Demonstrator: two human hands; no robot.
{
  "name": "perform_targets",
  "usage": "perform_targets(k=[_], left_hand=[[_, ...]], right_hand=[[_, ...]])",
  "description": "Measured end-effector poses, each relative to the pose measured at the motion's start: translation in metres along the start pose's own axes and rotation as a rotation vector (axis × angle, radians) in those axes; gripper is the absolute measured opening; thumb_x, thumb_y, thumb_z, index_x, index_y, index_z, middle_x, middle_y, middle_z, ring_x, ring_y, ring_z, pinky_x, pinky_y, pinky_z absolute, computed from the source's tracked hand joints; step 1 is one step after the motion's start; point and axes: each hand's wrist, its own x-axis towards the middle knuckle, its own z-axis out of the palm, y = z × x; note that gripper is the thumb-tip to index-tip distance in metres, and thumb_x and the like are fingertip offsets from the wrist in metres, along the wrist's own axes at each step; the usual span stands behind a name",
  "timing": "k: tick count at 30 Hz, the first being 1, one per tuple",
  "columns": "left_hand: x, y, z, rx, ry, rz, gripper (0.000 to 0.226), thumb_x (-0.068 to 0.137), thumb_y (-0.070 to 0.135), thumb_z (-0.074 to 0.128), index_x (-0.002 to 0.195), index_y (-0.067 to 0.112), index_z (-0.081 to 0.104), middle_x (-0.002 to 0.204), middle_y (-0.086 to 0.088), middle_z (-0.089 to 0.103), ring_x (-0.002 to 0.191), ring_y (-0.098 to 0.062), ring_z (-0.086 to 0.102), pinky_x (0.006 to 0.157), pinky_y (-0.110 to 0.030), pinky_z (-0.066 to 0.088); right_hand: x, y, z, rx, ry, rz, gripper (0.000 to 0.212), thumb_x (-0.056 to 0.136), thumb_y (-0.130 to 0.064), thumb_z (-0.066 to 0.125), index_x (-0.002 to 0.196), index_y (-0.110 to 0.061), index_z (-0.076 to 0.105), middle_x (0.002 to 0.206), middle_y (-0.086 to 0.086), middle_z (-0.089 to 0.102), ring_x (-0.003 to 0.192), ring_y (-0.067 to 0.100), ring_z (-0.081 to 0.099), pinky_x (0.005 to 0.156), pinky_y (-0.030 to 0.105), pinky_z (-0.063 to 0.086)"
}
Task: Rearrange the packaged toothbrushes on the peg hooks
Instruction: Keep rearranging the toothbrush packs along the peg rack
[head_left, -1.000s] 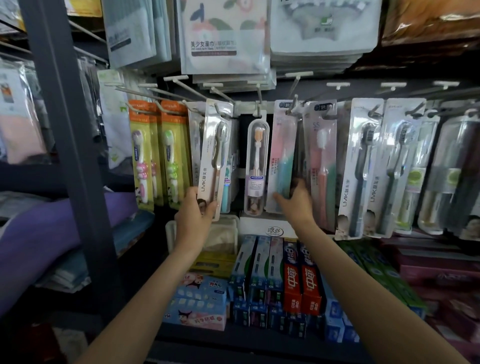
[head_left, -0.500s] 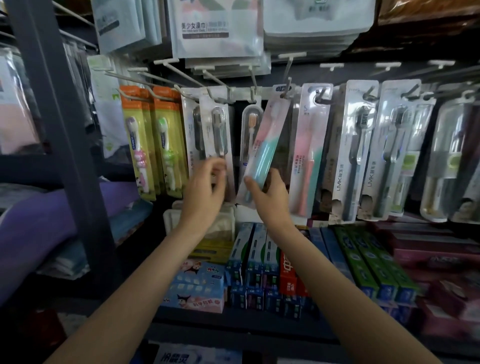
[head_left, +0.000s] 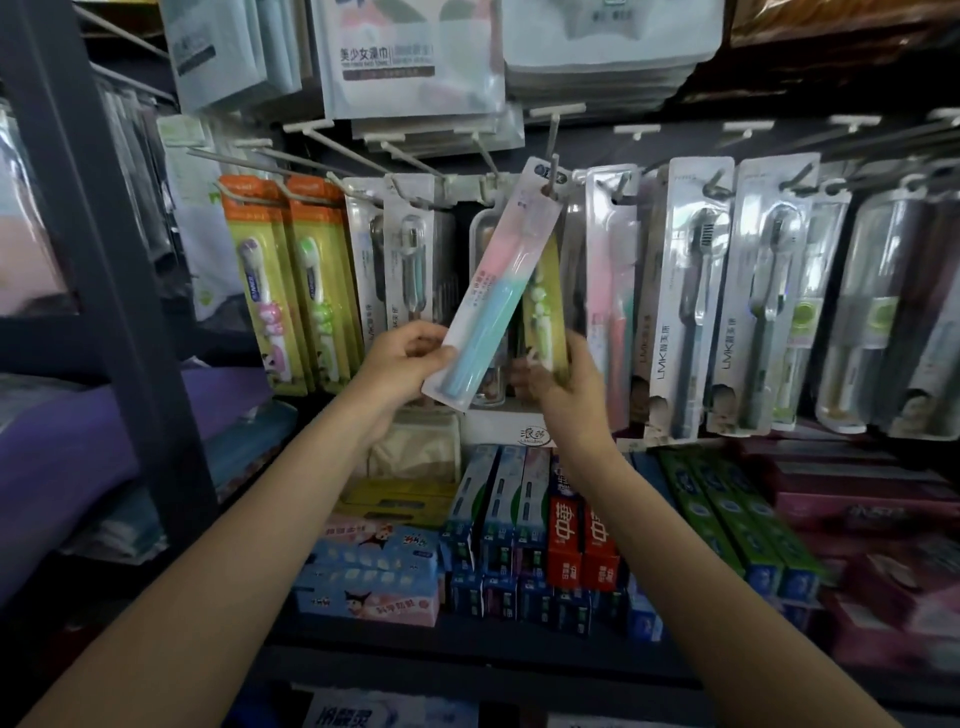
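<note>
Pack tilted on peg, both hands at it.
Left hand (head_left: 402, 361) grips pink-blue pack (head_left: 488, 296); top still on peg (head_left: 551, 171). Right hand (head_left: 563, 384) pinches yellow pack (head_left: 545, 317) behind, mostly hidden. Toothpaste boxes (head_left: 524, 525) below.

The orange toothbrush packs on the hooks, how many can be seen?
2. One orange pack hangs at the far left of the row; the second orange pack hangs directly right of it. More may hang hidden behind each.
</note>
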Motion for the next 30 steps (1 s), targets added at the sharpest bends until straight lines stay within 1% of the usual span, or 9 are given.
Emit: perform_targets(k=[4, 7, 10, 13, 17, 19, 21, 24, 30], left_hand=[[0.000, 0.001, 0.000, 0.007, 0.002, -0.002, 0.013, 0.088, 0.009, 0.059, 0.091, 0.022, 0.059, 0.096, 0.003, 0.059, 0.099, -0.020, 0.058, 0.091, -0.044, 0.049], [-0.002, -0.002, 0.005, -0.012, -0.016, -0.012, 0.013, 0.088, 0.011, 0.059, 0.091, 0.023, 0.060, 0.101, -0.002, 0.060, 0.102, -0.025, 0.058, 0.091, -0.049, 0.049], [-0.002, -0.004, 0.010, -0.004, -0.018, -0.008, 0.014, 0.088, 0.012, 0.059, 0.099, 0.021, 0.059, 0.107, -0.004, 0.060, 0.105, -0.025, 0.057, 0.089, -0.048, 0.050], [-0.002, -0.005, 0.010, 0.005, -0.001, 0.012, 0.016, 0.088, 0.012, 0.058, 0.102, 0.020, 0.058, 0.105, 0.000, 0.059, 0.105, -0.023, 0.056, 0.088, -0.044, 0.050], [0.000, -0.004, 0.005, 0.081, 0.101, 0.133, 0.015, 0.090, 0.009, 0.056, 0.103, 0.018, 0.055, 0.098, 0.005, 0.056, 0.095, -0.011, 0.052, 0.071, -0.019, 0.043], [0.000, -0.005, 0.007, 0.106, 0.148, 0.168, 0.014, 0.090, 0.009, 0.054, 0.102, 0.017, 0.055, 0.096, 0.006, 0.055, 0.091, -0.009, 0.050, 0.065, -0.013, 0.038], [0.001, -0.007, 0.012, 0.150, 0.184, 0.175, 0.016, 0.090, 0.008, 0.054, 0.105, 0.013, 0.056, 0.099, 0.004, 0.055, 0.092, -0.010, 0.050, 0.068, -0.015, 0.040], [0.005, -0.010, 0.021, 0.189, 0.251, 0.146, 0.017, 0.090, 0.009, 0.055, 0.107, 0.011, 0.057, 0.101, 0.000, 0.056, 0.093, -0.015, 0.052, 0.078, -0.028, 0.045], [0.000, -0.012, 0.028, 0.131, 0.237, 0.098, 0.020, 0.089, 0.003, 0.053, 0.109, 0.004, 0.056, 0.100, -0.005, 0.056, 0.094, -0.019, 0.053, 0.075, -0.026, 0.041]], right_hand=[[-0.010, -0.005, -0.015, -0.237, 0.083, -0.232, 0.054, 0.093, -0.005, 0.050, 0.141, -0.020, 0.028, 0.093, -0.021, 0.056, 0.073, 0.009, 0.068, 0.068, 0.029, 0.058], [-0.011, -0.010, -0.026, -0.439, 0.121, -0.306, 0.054, 0.092, -0.005, 0.051, 0.141, -0.020, 0.034, 0.114, 0.000, 0.060, 0.089, 0.019, 0.066, 0.078, 0.035, 0.056], [-0.010, -0.012, -0.035, -0.550, 0.081, -0.330, 0.055, 0.092, 0.000, 0.049, 0.142, -0.016, 0.033, 0.106, 0.007, 0.062, 0.081, 0.018, 0.063, 0.075, 0.030, 0.054], [-0.013, -0.006, -0.044, -0.614, 0.032, -0.316, 0.056, 0.090, 0.003, 0.047, 0.141, -0.016, 0.035, 0.112, 0.013, 0.063, 0.084, 0.023, 0.066, 0.072, 0.029, 0.054], [-0.030, 0.012, -0.060, -0.596, 0.032, -0.263, 0.050, 0.091, -0.001, 0.045, 0.137, -0.018, 0.038, 0.103, 0.013, 0.063, 0.072, 0.023, 0.065, 0.059, 0.034, 0.056], [-0.042, 0.018, -0.068, -0.577, 0.073, -0.261, 0.045, 0.090, -0.003, 0.049, 0.132, -0.016, 0.043, 0.098, 0.008, 0.062, 0.068, 0.019, 0.062, 0.053, 0.030, 0.053], [-0.055, 0.021, -0.077, -0.527, 0.171, -0.270, 0.038, 0.086, -0.001, 0.054, 0.122, -0.012, 0.050, 0.087, 0.001, 0.062, 0.059, 0.015, 0.058, 0.045, 0.023, 0.046], [-0.072, 0.027, -0.087, -0.410, 0.290, -0.273, 0.033, 0.082, 0.002, 0.057, 0.110, -0.015, 0.052, 0.079, -0.005, 0.059, 0.052, 0.014, 0.051, 0.042, 0.022, 0.039], [-0.084, 0.020, -0.078, -0.327, 0.216, -0.406, 0.034, 0.082, -0.002, 0.058, 0.107, -0.023, 0.049, 0.080, -0.012, 0.055, 0.055, 0.010, 0.049, 0.045, 0.023, 0.039]])
